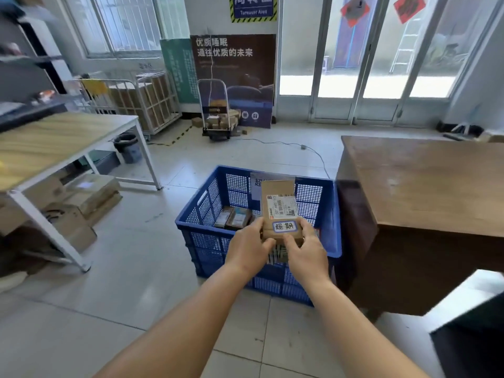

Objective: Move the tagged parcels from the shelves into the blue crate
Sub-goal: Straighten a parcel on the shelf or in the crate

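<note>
A brown cardboard parcel [279, 208] with a shipping label and a white blue-edged tag is held above the blue crate [207, 236] on the floor. My left hand [249, 248] grips its near left corner. My right hand [305, 248] grips its near right corner. Both arms reach forward over the crate's near rim. Inside the crate lie two small parcels [233, 217] near the left wall. A white paper sign hangs on the crate's far wall, partly hidden by the held parcel.
A dark wooden desk [425, 186] stands right of the crate. A white-legged table [62, 137] with cardboard boxes [81, 197] under it stands to the left. A hand trolley with boxes [218, 118] and a cable lie further back.
</note>
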